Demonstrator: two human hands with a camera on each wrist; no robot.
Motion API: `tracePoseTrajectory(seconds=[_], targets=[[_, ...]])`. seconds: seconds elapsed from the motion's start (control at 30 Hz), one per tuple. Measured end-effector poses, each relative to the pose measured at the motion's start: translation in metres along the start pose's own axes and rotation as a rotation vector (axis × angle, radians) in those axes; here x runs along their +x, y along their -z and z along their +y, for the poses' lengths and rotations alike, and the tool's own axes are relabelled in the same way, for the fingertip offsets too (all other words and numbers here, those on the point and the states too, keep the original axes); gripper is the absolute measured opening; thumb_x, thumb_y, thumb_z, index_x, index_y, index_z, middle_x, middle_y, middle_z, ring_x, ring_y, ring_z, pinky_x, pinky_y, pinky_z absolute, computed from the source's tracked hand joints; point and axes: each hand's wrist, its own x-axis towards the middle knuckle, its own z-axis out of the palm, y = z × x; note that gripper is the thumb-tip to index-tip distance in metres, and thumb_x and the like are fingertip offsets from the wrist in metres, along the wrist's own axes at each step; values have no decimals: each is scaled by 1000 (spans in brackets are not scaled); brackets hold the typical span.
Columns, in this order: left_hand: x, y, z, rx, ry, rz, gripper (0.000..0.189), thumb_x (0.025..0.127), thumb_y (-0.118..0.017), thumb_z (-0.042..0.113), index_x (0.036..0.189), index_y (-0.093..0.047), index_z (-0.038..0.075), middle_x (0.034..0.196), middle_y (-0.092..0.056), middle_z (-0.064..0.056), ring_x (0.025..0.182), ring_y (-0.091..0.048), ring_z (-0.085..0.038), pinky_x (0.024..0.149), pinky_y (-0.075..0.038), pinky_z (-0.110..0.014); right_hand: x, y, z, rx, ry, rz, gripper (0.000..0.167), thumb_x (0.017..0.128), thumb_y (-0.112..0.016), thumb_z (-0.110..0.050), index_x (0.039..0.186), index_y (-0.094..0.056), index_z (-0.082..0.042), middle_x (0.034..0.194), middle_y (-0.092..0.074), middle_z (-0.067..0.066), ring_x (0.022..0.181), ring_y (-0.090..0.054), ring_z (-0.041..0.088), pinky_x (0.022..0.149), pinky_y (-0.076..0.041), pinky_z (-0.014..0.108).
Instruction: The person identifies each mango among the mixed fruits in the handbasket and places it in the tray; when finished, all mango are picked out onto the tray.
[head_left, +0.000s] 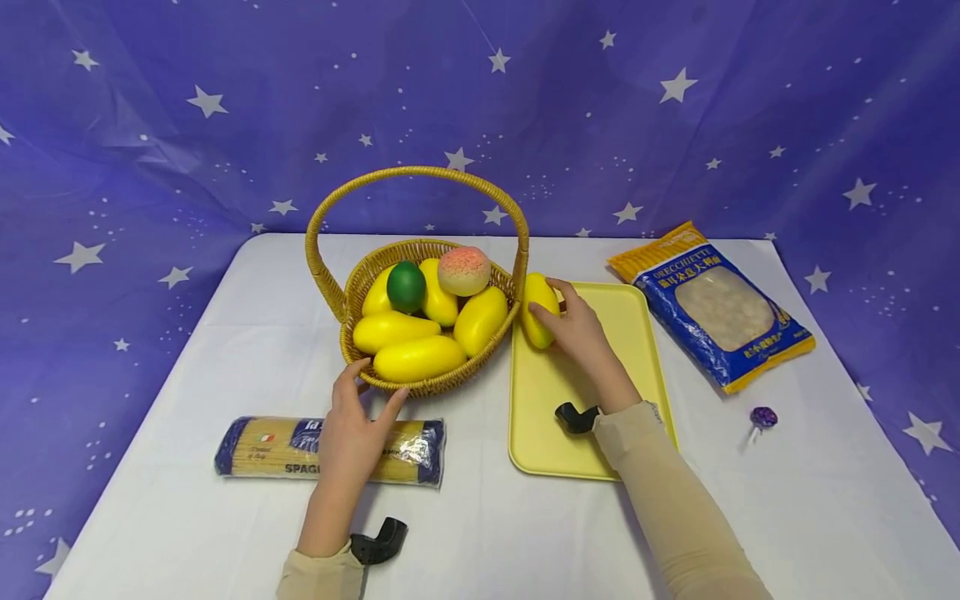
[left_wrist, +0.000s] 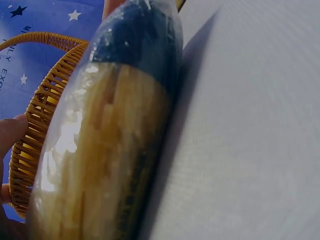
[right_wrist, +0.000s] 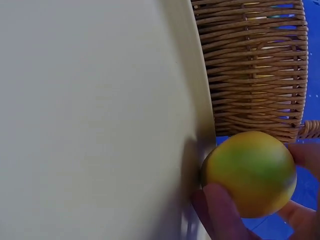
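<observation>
My right hand (head_left: 581,333) holds a yellow mango (head_left: 539,310) between thumb and fingers, over the left edge of the yellow tray (head_left: 600,465) and close beside the wicker basket (head_left: 431,386). A green patch shows on this mango (right_wrist: 250,172) in the right wrist view. My left hand (head_left: 352,433) has its thumb and fingers spread, with the tips against the basket's near side (left_wrist: 37,130). Several yellow mangoes (head_left: 420,358), a dark green fruit (head_left: 407,287) and a peach (head_left: 463,271) lie in the basket.
A spaghetti pack (head_left: 258,447) lies below my left hand and partly behind it. Right of the tray are a blue and yellow orecchiette bag (head_left: 720,304) and a purple lollipop (head_left: 763,417). The basket's tall handle (head_left: 416,172) arches over the fruit.
</observation>
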Motion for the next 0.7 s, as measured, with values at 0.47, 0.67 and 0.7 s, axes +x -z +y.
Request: tracePoseTrajectory(seconds=[0.47,0.67,0.7], targets=[[0,-2,-2,-2,-24,13,76,87,-59,60,143,-30,18,146,-36,-11,122,-51,-33,89,-43,-55,4,-8,5,166,-53,32,70,91,-65,-42,147,-29,-21,107,-54,18,73,-61,29,58,-55,35],[0,-2,-2,12,-29,28,76,88,-60,59,143,-30,17,146,-37,-11,121,-51,-34,87,-43,-55,3,-8,6,392,-121,-27,68,94,-63,-32,148,-24,-21,115,-50,21,93,-60,32,70,-56,41],[0,-2,-1,13,-28,29,76,88,-60,59,143,-30,17,145,-37,-11,121,-51,-34,87,-43,-55,3,-8,6,420,-128,-31,68,94,-63,-31,148,-23,-20,116,-48,22,95,-59,32,71,-56,42]])
